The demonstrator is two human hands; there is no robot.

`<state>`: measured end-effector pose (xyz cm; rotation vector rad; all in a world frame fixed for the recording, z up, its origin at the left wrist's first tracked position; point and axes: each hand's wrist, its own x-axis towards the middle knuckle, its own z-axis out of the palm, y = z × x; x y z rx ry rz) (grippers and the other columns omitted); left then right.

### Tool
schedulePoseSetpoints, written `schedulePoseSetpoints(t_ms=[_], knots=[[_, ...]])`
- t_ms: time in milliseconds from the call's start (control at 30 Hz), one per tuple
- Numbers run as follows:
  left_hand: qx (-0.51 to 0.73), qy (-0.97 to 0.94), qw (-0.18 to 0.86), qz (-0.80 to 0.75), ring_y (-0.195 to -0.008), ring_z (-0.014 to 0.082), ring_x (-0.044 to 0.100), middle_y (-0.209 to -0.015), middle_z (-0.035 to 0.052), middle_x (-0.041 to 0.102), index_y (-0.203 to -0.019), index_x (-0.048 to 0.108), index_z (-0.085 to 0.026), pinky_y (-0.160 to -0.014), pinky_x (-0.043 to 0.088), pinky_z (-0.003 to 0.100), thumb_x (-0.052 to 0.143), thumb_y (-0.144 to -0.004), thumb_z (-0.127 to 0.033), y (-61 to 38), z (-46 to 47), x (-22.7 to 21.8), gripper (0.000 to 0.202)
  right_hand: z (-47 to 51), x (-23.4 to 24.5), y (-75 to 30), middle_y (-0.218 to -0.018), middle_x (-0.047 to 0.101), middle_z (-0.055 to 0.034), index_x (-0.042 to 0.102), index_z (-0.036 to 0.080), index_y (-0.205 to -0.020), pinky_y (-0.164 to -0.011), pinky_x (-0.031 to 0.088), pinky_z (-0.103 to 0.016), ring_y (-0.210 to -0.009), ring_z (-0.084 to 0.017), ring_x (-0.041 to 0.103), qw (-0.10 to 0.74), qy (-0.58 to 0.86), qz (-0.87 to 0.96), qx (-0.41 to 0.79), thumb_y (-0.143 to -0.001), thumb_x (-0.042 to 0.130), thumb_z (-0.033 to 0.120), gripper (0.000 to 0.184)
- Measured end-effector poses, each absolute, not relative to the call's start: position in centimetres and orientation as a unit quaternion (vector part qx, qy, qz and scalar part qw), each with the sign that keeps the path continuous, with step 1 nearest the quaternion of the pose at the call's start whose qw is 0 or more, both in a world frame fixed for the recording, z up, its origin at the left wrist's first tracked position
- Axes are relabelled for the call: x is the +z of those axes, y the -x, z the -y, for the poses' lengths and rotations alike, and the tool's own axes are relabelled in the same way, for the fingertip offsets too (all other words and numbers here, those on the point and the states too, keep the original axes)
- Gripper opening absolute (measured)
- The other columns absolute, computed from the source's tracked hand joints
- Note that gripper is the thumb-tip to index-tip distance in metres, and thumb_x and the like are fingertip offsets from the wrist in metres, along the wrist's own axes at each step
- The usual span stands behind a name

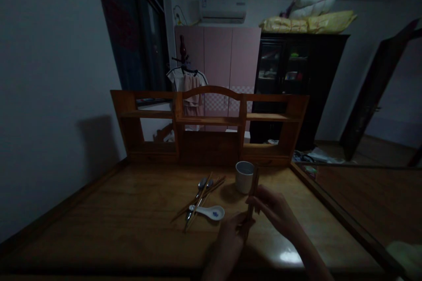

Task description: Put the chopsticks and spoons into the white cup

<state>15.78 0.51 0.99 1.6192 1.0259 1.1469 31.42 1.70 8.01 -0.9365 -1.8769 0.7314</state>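
a: what are the hands doing?

b: both are on a bundle of chopsticks (pixel 255 179), held upright and slightly tilted over the near part of the table (pixel 132 215). the left hand (pixel 231 235) has its grip closed around the lower part; the right hand (pixel 272 207) has a narrow grip, fingers against the sticks higher up. it is too dim to count them.

a: and around them?

b: a pale cup (pixel 243 182) stands just beyond the bundle. to the left, loose chopsticks (pixel 198 202) lie crossed over metal spoons (pixel 201 183), with a white spoon (pixel 214 213), blue-patterned, beside them. a wooden shelf (pixel 211 120) lines the far edge.
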Motion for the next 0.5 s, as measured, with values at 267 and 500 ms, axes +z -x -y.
schedulePoseSetpoints(t_ms=[267,500], knots=[[0.516,-0.537,0.502,-0.439,-0.091,0.0245,0.067,-0.098,0.0074,0.074,-0.098,0.072,-0.018,-0.082,0.051,0.032,0.06,-0.08,-0.035,-17.0,0.2,-1.6,0.028,-2.0,7.0,-31.3,-0.077,0.06,-0.0015,0.058,0.019,-0.091,-0.057,0.048,-0.024,-0.066,-0.014,0.059,0.439,0.389,0.754,0.295,-0.091,0.055,0.035,0.016],[0.483,-0.542,0.508,-0.463,-0.087,0.0244,0.067,-0.097,0.0072,0.074,-0.101,0.073,-0.02,-0.082,0.052,0.034,0.061,-0.078,-0.045,-16.0,0.5,-2.5,0.036,-1.4,7.3,-30.5,-0.074,0.06,-0.0014,0.058,0.019,-0.085,-0.057,0.047,-0.024,-0.066,-0.015,0.059,0.423,0.4,0.765,0.276,-0.091,0.054,0.034,0.016]])
